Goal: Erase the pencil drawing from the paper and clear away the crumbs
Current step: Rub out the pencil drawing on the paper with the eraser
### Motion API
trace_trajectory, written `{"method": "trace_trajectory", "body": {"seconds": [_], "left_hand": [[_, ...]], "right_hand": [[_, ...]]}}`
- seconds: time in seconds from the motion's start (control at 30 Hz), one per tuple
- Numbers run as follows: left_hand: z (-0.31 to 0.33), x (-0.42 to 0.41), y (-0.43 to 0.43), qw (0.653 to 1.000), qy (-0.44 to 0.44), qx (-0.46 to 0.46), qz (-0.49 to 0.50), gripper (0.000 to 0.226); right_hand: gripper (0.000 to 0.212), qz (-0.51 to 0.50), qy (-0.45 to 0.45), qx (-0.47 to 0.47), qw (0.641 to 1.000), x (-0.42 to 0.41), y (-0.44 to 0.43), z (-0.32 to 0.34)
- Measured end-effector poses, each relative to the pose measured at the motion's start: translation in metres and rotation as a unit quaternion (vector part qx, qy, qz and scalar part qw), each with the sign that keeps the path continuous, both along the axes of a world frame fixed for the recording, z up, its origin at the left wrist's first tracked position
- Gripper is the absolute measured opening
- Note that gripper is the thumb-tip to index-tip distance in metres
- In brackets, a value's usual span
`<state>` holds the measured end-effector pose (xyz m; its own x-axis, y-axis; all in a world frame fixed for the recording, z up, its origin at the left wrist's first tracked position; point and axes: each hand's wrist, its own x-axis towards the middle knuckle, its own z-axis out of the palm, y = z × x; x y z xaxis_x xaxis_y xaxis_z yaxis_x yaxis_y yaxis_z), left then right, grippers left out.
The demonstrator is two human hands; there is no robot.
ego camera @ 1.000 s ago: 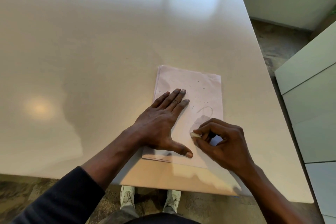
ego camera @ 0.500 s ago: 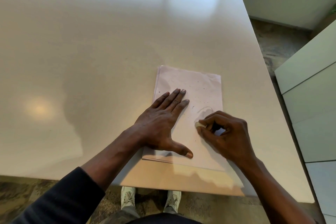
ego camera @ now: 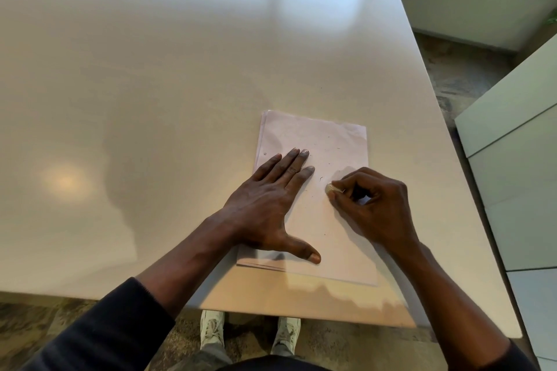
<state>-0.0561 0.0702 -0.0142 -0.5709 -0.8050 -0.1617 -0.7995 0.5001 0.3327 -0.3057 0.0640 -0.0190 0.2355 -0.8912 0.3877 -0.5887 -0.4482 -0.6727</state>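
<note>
Paper (ego camera: 331,141) lies nr counter's (ego camera: 150,99) near-right edge. Left grip (ego camera: 265,211) flat, fingers straight, pressing it down; right grip (ego camera: 373,208) pinches eraser (ego camera: 331,188) on sheet. Risk: hard rubbing could crease/tear paper, or flick crumbs off the edge.

The right hand (ego camera: 373,208) hides most of the eraser (ego camera: 331,188).

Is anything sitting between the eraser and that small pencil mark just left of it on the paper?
Nothing visible does. The eraser, pinched in the right hand, sits just right of the pencil mark with only bare paper between. The left hand presses the paper farther left, clear of the mark.
</note>
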Motion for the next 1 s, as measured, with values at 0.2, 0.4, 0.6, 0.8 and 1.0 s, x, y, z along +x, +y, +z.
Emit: {"method": "trace_trajectory", "body": {"seconds": [0.2, 0.4, 0.6, 0.8, 1.0], "left_hand": [[-0.001, 0.000, -0.001, 1.000, 0.002, 0.004, -0.001, 0.154], [0.001, 0.000, 0.000, 1.000, -0.002, 0.001, 0.002, 0.153], [0.001, 0.000, 0.000, 1.000, -0.002, 0.002, 0.000, 0.154], [0.002, 0.000, 0.000, 1.000, -0.005, -0.004, -0.001, 0.154], [0.002, -0.001, 0.000, 1.000, -0.010, -0.003, -0.002, 0.154]], "right_hand": [[0.013, 0.092, 0.003, 0.017, 0.996, 0.006, 0.016, -0.003], [0.011, -0.034, 0.014, -0.002, 0.999, -0.008, -0.002, 0.001], [0.012, 0.068, -0.001, 0.010, 0.998, 0.002, 0.010, -0.002], [0.010, 0.004, 0.013, 0.003, 1.000, 0.000, -0.008, 0.000], [0.010, 0.018, 0.016, -0.005, 1.000, 0.009, -0.004, -0.003]]}}
